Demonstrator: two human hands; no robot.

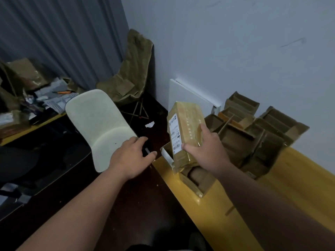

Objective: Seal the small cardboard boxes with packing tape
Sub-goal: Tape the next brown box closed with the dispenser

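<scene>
Now right hand [203, 151] grips taped box [184, 131] upright; left hand [130, 156] beside, fingers loose, empty.

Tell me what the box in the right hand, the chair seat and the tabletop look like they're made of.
Box: brown cardboard under glossy clear tape, judging by its sheen; a white paper label on one face. Chair seat: pale, smooth moulded shell, probably matte plastic. Tabletop: yellow, glossy surface with reflections, likely lacquered wood or laminate.

A pale chair [101, 127] stands beside a yellow table [244, 205], near a grey curtain [59, 37].
</scene>
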